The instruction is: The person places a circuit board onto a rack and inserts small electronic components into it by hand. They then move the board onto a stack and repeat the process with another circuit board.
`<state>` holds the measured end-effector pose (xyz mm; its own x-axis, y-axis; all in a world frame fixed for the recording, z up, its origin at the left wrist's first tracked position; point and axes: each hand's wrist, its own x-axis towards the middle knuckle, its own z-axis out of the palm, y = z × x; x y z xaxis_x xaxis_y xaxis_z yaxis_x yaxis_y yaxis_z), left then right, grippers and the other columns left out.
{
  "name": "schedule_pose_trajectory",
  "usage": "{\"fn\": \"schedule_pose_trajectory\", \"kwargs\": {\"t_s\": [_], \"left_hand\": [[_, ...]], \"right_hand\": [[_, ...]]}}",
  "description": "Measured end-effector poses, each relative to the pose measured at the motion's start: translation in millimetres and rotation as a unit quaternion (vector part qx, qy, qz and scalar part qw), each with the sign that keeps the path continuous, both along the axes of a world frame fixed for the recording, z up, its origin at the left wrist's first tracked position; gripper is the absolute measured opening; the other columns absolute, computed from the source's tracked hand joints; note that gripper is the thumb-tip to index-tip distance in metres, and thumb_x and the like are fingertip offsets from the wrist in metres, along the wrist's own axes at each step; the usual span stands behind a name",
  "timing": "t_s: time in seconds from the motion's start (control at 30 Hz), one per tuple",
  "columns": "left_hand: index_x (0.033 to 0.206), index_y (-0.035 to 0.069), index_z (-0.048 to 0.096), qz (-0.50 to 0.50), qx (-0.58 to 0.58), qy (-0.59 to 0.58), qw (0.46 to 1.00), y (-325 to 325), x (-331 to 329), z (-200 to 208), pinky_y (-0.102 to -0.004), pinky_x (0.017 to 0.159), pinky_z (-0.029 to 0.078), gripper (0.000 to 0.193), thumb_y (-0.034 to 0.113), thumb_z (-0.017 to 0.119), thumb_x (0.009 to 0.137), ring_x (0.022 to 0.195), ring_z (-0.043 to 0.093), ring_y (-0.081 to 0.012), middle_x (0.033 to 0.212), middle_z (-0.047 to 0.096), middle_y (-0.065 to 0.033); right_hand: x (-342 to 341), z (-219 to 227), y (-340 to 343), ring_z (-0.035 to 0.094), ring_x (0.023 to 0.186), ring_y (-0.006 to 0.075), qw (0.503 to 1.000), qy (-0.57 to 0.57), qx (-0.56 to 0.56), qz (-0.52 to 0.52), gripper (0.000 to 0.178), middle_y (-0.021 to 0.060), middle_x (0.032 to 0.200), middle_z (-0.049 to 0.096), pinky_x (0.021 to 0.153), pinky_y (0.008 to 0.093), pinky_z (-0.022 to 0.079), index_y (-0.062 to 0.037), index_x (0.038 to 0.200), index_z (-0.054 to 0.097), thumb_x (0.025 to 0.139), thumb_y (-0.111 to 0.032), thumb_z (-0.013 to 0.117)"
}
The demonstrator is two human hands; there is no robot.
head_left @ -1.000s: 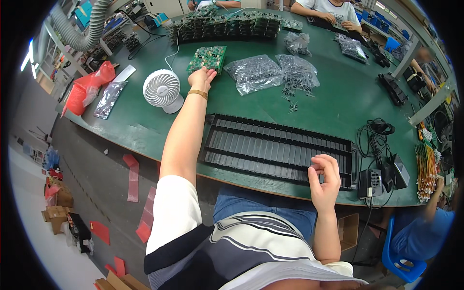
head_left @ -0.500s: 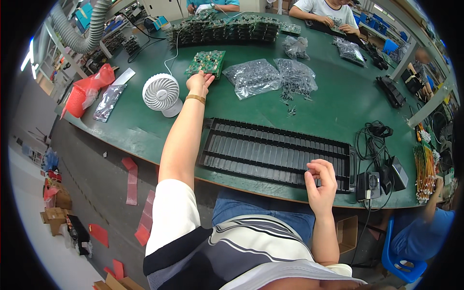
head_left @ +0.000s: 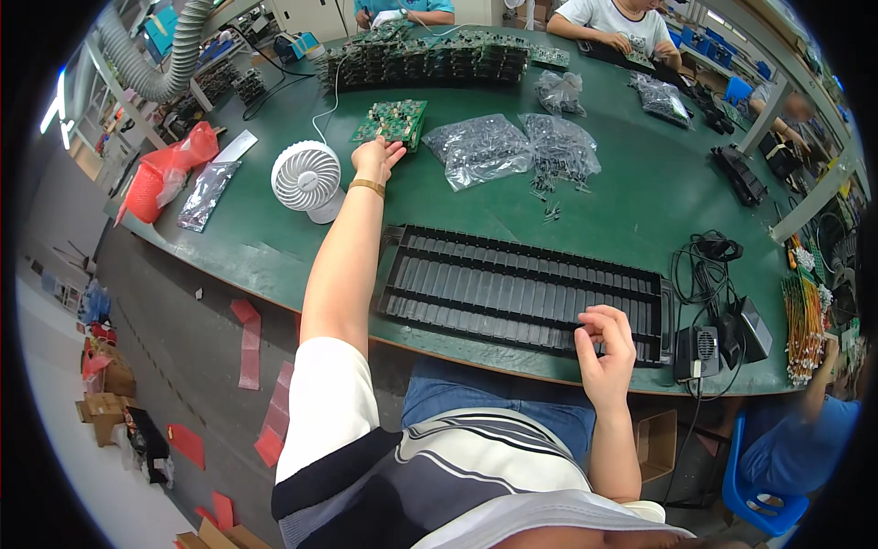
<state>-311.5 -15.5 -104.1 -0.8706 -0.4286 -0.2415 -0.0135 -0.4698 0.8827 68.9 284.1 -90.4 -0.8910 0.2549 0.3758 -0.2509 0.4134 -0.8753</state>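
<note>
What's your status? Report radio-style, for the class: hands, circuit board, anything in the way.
Left hand at near edge of circuit board, grip unclear. Right hand half-open by black tray. White fan left of left hand, not blocking circuit board.

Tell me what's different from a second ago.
Very little: the view shifted slightly, so things sit a touch lower in the picture. Nothing was visibly taken up or let go. The left hand stays at the near edge of the green circuit board, the right hand by the black tray. The white fan stayed put.
</note>
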Motion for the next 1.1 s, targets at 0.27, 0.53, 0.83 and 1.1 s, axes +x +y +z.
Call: {"fn": "schedule_pose_trajectory", "kwargs": {"t_s": [0.27, 0.53, 0.83, 1.1], "left_hand": [[0.108, -0.009, 0.049, -0.054, -0.043, -0.027, 0.997, 2.3, -2.2, 4.5, -0.0437, 0.068, 0.062, 0.025, 0.012, 0.055, 0.096, 0.085, 0.066, -0.0342, 0.098, 0.057, -0.0176], [0.107, -0.005, 0.052, -0.055, -0.062, -0.058, 0.995, 16.9, 14.0, 10.8, -0.0382, 0.055, 0.058, 0.036, 0.030, 0.050, 0.098, 0.073, 0.064, -0.0292, 0.085, 0.058, -0.0129], [0.085, 0.002, 0.065, -0.383, -0.562, 0.076, 0.729, 101.1, 86.1, 50.4, -0.0275, 0.052, 0.041, 0.034, 0.034, 0.055, 0.093, 0.055, 0.050, -0.0133, 0.064, 0.057, -0.0038], [0.105, 0.008, 0.068, -0.449, -0.656, 0.358, 0.490, 184.8, 105.4, 11.6, -0.0366, 0.078, 0.052, 0.025, 0.016, 0.066, 0.081, 0.083, 0.064, -0.0267, 0.098, 0.068, -0.0086]], "right_hand": [[-0.8, 0.7, -1.9, 0.054, 0.082, 0.0154, 1.000, 0.006, 0.001, 0.007, 0.018, 0.0100, 0.109, 0.058, 0.070, 0.0232, 0.046, 0.0008, 0.097, 0.064, 0.080, 0.005, 0.060], [-6.9, 10.1, 3.7, 0.054, 0.080, 0.0147, 1.000, 0.016, 0.019, 0.013, 0.018, 0.0097, 0.107, 0.059, 0.068, 0.0227, 0.046, 0.0008, 0.096, 0.064, 0.079, 0.006, 0.060], [-10.4, 8.7, 14.9, 0.054, 0.073, 0.0133, 0.999, -0.009, 0.034, -0.001, 0.018, 0.0093, 0.107, 0.059, 0.065, 0.0221, 0.045, 0.0010, 0.097, 0.064, 0.079, 0.005, 0.061], [-7.7, 6.9, 8.4, 0.055, 0.073, 0.0138, 0.998, -0.035, 0.033, 0.033, 0.018, 0.0090, 0.106, 0.060, 0.065, 0.0219, 0.046, 0.0008, 0.097, 0.064, 0.079, 0.005, 0.062]]}}
